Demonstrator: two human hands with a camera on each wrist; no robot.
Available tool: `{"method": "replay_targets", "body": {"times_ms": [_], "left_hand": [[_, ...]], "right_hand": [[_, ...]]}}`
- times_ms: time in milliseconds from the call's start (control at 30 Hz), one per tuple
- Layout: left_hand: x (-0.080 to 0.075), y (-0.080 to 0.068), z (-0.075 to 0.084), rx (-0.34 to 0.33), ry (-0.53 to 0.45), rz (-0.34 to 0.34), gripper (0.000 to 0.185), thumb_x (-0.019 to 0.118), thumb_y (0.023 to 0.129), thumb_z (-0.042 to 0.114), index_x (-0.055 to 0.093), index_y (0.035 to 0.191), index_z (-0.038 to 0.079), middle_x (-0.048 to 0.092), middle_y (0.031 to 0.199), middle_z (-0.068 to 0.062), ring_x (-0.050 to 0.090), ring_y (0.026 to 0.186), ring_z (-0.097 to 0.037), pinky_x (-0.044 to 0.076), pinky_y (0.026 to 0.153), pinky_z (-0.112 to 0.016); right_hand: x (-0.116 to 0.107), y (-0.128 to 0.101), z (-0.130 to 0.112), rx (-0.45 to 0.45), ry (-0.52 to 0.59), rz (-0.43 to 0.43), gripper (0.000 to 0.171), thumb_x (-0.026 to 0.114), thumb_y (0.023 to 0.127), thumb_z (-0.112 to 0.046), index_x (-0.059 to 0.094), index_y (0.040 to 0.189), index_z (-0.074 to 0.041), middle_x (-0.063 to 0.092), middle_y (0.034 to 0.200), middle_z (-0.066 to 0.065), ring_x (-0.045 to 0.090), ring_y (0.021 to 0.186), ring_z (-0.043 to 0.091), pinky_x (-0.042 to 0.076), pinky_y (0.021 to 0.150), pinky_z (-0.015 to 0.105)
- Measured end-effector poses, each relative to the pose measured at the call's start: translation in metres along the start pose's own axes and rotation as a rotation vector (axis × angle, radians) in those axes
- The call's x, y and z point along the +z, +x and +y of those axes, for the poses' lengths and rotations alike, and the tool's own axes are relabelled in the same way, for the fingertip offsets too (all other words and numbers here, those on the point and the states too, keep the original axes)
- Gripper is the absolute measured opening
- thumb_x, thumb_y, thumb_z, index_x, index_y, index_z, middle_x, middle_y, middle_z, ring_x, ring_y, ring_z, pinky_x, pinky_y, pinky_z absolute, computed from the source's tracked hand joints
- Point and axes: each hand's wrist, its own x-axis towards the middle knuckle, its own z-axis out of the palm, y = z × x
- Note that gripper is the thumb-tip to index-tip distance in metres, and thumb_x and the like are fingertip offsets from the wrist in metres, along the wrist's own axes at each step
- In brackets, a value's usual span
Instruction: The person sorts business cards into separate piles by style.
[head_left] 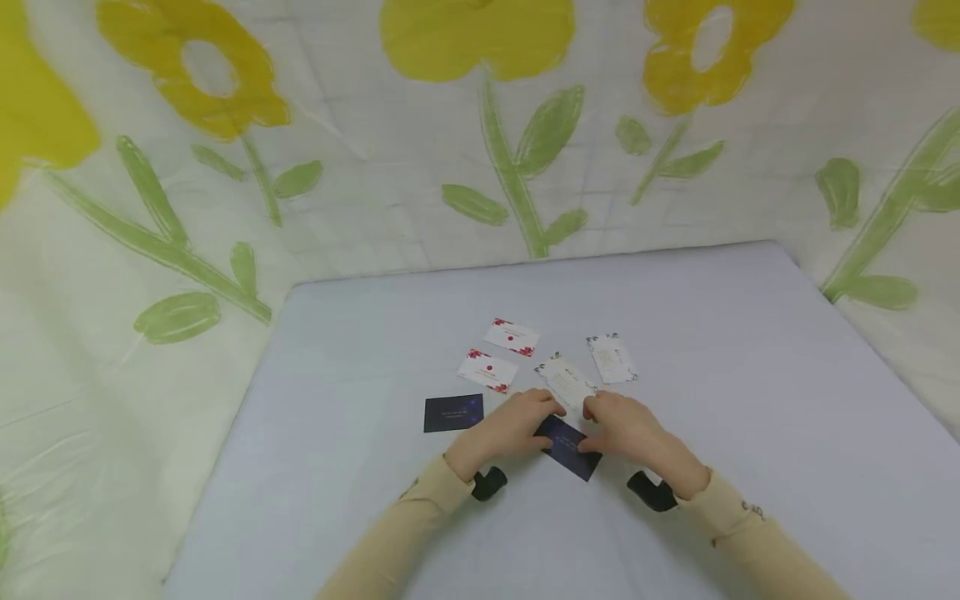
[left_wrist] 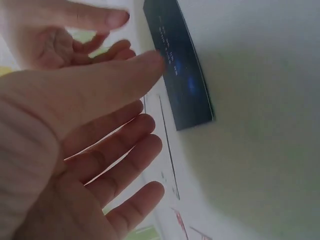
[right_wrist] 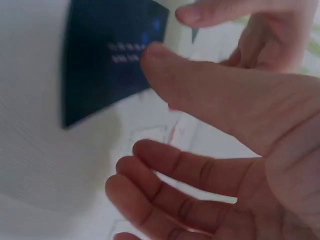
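A dark blue card with pale print (head_left: 567,450) is between the two hands, tilted in the wrist views. My right hand (head_left: 626,429) pinches it near its edge, the thumb (right_wrist: 162,62) lying across the printed face and the index finger mostly hidden behind that thumb. My left hand (head_left: 513,427) is at the card's other side; its thumb (left_wrist: 145,65) overlaps the card's edge in the left wrist view, while the other fingers are spread and loosely bent. Just beyond the hands lies a cream card with leafy corners (head_left: 567,383).
Left of the hands lies another dark blue card (head_left: 453,413). Two white cards with red floral corners (head_left: 512,337) (head_left: 487,370) lie farther back, and a white leaf-trimmed card (head_left: 611,359) is at the right. A pale cloth covers the table (head_left: 360,350); a flower-painted curtain (head_left: 360,192) hangs behind.
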Motion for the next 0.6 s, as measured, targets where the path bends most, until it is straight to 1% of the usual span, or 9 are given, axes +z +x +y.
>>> {"method": "replay_targets", "body": {"times_ms": [100, 200, 367, 600], "left_hand": [[0.001, 0.002, -0.001, 0.004, 0.034, -0.026, 0.042, 0.073, 0.080, 0.018, 0.058, 0.119, 0.008, 0.056, 0.114, -0.002, 0.049, 0.108, -0.015, 0.037, 0.095, -0.026], [0.001, 0.004, -0.005, 0.001, 0.038, -0.048, 0.044, 0.075, 0.078, 0.019, 0.058, 0.117, 0.009, 0.055, 0.113, -0.002, 0.049, 0.106, -0.015, 0.037, 0.094, -0.026], [0.000, 0.008, -0.007, 0.009, 0.027, -0.074, 0.044, 0.077, 0.075, 0.021, 0.059, 0.113, 0.009, 0.056, 0.109, -0.002, 0.049, 0.103, -0.015, 0.038, 0.092, -0.026], [-0.001, 0.015, -0.006, 0.014, -0.008, -0.091, 0.040, 0.080, 0.072, 0.020, 0.059, 0.105, 0.009, 0.055, 0.103, -0.001, 0.049, 0.097, -0.014, 0.039, 0.087, -0.024]], "right_hand": [[0.010, -0.006, -0.001, -0.015, 0.002, -0.006, 0.045, 0.083, 0.066, -0.031, 0.055, 0.086, -0.003, 0.049, 0.075, 0.002, 0.044, 0.064, 0.015, 0.039, 0.055, 0.029], [0.017, -0.008, -0.002, -0.023, 0.026, -0.001, 0.049, 0.085, 0.062, -0.031, 0.053, 0.086, -0.003, 0.046, 0.073, 0.001, 0.042, 0.064, 0.015, 0.037, 0.055, 0.029], [0.021, -0.007, -0.002, -0.011, 0.088, -0.005, 0.048, 0.087, 0.059, -0.023, 0.051, 0.085, -0.004, 0.046, 0.073, 0.001, 0.042, 0.063, 0.014, 0.037, 0.056, 0.029], [0.023, -0.006, 0.007, -0.002, 0.175, -0.024, 0.047, 0.087, 0.058, -0.020, 0.050, 0.084, -0.007, 0.048, 0.073, -0.001, 0.043, 0.065, 0.012, 0.037, 0.058, 0.027]]}}
